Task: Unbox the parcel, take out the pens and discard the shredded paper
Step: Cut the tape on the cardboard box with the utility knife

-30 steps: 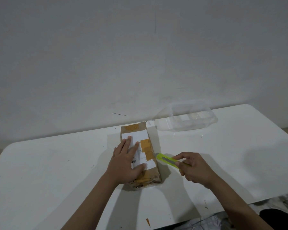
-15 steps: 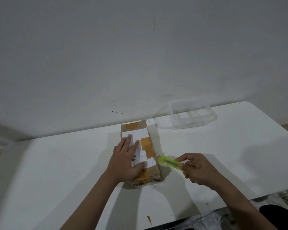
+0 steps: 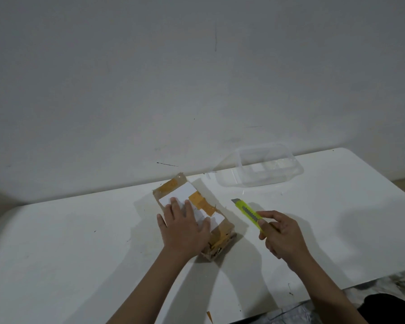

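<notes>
While flat left fingers (image 3: 173, 206) press it, the taped, white-labelled parcel (image 3: 198, 202) lies shut; right fingers (image 3: 270, 215) hold a cutter (image 3: 248, 212).

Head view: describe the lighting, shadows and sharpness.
Head view: dim, even light; soft shadows fall on the white table beside both forearms; the clear plastic container shows faint glare; the yellow utility knife and the taped brown cardboard parcel look reasonably sharp; table edges bow from the wide-angle lens.
</notes>
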A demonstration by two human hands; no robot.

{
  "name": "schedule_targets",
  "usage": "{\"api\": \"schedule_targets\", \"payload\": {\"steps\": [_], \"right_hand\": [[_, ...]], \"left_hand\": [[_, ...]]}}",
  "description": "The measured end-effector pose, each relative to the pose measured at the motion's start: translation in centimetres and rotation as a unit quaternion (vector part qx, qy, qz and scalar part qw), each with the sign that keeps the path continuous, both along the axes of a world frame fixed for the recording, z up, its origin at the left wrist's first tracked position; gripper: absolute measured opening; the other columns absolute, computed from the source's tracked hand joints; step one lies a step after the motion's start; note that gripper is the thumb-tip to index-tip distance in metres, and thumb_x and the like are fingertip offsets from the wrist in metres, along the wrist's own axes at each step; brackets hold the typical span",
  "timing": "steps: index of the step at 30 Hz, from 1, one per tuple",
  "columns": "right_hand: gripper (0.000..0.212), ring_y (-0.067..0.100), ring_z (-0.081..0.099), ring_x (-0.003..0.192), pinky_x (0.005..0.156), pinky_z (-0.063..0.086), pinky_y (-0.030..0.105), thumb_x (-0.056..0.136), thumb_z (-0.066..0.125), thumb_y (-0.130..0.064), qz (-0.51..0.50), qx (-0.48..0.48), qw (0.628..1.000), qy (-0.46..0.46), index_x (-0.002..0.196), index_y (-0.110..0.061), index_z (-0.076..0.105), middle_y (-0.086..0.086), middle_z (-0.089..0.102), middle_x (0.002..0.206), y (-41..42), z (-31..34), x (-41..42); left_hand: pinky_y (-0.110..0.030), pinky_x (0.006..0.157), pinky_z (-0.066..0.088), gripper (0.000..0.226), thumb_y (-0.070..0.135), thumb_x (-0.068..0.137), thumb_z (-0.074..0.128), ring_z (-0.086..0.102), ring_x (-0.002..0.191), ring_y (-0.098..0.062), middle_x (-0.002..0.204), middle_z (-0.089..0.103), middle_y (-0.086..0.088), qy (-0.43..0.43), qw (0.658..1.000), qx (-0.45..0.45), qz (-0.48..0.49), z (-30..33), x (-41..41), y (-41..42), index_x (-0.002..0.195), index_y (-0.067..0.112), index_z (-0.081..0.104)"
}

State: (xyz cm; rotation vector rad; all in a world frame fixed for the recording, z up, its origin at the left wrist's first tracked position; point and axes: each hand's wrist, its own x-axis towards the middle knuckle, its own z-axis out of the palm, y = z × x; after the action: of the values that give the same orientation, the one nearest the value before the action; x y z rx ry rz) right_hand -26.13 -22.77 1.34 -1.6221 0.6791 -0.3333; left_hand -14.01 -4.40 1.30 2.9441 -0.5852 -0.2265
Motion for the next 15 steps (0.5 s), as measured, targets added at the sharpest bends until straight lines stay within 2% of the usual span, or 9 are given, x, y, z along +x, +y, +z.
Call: {"api": "schedule_targets", "payload": {"steps": [3,5,7,9,13,15], "right_hand": [[0.013,0.014,0.036,0.03,0.034,0.029,0.019,0.091,0.059,-0.012,-0.009,-0.011,1.0,-0.003,0.097,-0.019,0.067,0.012,0.059,0.057,-0.1,-0.3,-0.5],[0.013,0.014,0.036,0.029,0.034,0.029,0.018,0.09,0.059,-0.012,-0.012,-0.016,1.0,-0.003,0.098,-0.018,0.068,0.014,0.06,0.057,-0.2,-0.6,-0.9],[0.013,0.014,0.035,0.029,0.034,0.029,0.019,0.09,0.06,-0.011,-0.014,-0.014,1.0,-0.005,0.099,-0.018,0.068,0.014,0.06,0.057,-0.3,-0.9,-1.2],[0.014,0.014,0.035,0.029,0.034,0.029,0.019,0.09,0.059,-0.011,-0.011,-0.011,1.0,-0.006,0.098,-0.017,0.068,0.014,0.06,0.056,-0.2,-1.0,-1.5],[0.014,0.015,0.036,0.03,0.035,0.03,0.02,0.091,0.059,-0.011,-0.002,-0.022,1.0,-0.004,0.098,-0.02,0.068,0.012,0.06,0.056,0.0,-1.2,-1.6],[0.014,0.015,0.037,0.03,0.035,0.031,0.02,0.091,0.059,-0.011,-0.004,-0.031,0.999,-0.003,0.098,-0.02,0.068,0.011,0.061,0.056,0.0,-1.2,-1.5]], "left_hand": [[-0.057,0.11,-0.012,0.076,0.071,0.084,0.028,-0.012,0.143,-0.034,0.157,-0.011,-0.016,0.071,0.997,-0.012,-0.035,1.1,0.6,0.8,0.148,0.033,0.013],[-0.056,0.107,-0.02,0.093,0.084,0.069,0.027,-0.025,0.141,-0.03,0.155,-0.021,-0.013,0.119,0.989,0.018,-0.092,1.4,1.2,2.3,0.148,0.04,0.007],[-0.056,0.106,-0.022,0.115,0.099,0.046,0.021,-0.03,0.139,-0.027,0.154,-0.028,-0.01,0.138,0.98,0.031,-0.136,1.4,2.0,3.6,0.146,0.046,0.001],[-0.056,0.106,-0.021,0.124,0.103,0.034,0.009,-0.03,0.139,-0.025,0.154,-0.028,-0.007,0.13,0.98,0.01,-0.149,0.9,2.5,4.1,0.145,0.049,0.002],[-0.056,0.108,-0.017,0.121,0.1,0.038,-0.005,-0.026,0.141,-0.025,0.156,-0.022,-0.008,0.058,0.988,-0.011,-0.145,0.2,1.7,3.2,0.146,0.046,0.006],[-0.056,0.109,-0.014,0.118,0.097,0.046,-0.005,-0.022,0.143,-0.022,0.157,-0.018,-0.006,0.024,0.99,-0.019,-0.141,-0.1,1.2,2.5,0.148,0.04,0.01]]}}
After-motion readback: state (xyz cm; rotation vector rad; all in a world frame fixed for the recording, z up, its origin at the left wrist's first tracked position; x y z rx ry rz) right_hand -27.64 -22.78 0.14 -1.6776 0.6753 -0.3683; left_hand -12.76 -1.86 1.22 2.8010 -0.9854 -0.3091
